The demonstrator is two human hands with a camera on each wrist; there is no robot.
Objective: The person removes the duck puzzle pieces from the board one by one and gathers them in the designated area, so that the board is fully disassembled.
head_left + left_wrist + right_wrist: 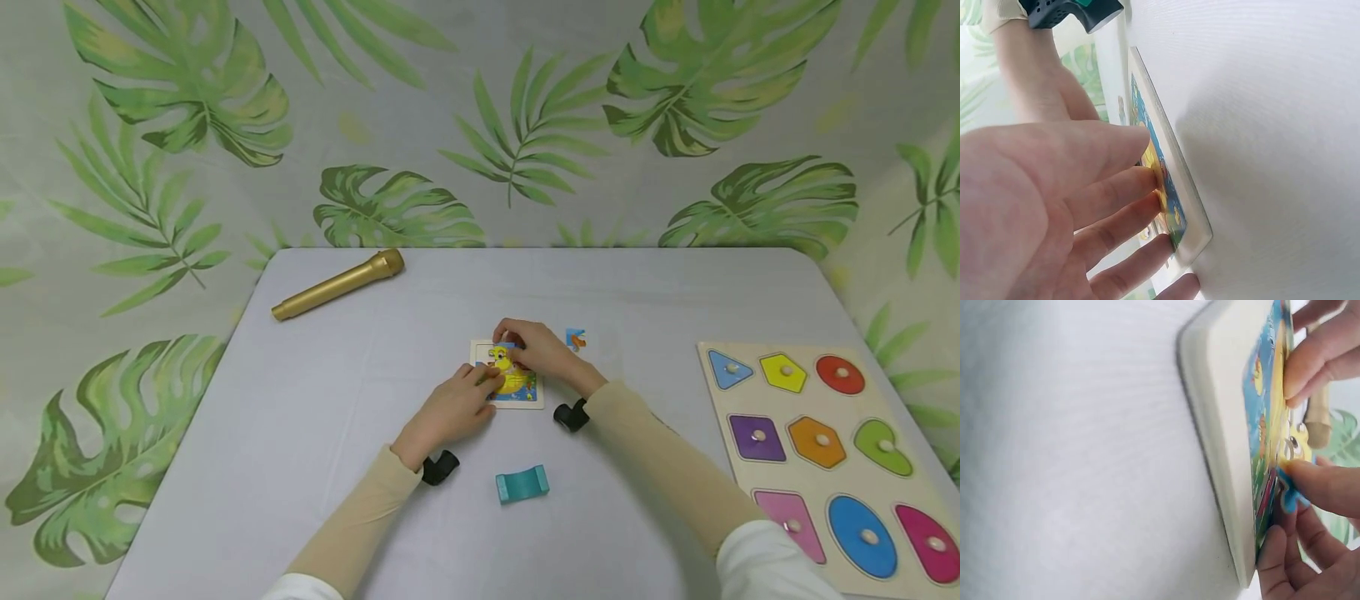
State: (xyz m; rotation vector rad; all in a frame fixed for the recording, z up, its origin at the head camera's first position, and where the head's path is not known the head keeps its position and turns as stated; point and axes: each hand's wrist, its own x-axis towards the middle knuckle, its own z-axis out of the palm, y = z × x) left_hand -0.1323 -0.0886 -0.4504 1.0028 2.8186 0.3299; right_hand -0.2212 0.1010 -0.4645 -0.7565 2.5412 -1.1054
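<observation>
A small jigsaw puzzle (531, 392) with a yellow duck picture and a pale wooden frame lies on the table between both hands. My left hand (453, 404) rests its extended fingers on the puzzle's lower left part. From the upper right, my right hand (543, 350) pinches a blue-edged puzzle piece (1290, 495) between thumb and fingers, over the duck's head area. In the right wrist view this piece is tilted up from the picture. The pale upper left part of the frame shows no picture. Another loose puzzle piece (576, 339), blue and orange, lies just right of the right hand.
A gold toy microphone (337, 286) lies at the back left. Nearer the front is a teal curved block (522, 484). A wooden shape board (813, 400) with several knobbed pieces fills the right side. Black wrist devices (440, 467) sit beneath both wrists.
</observation>
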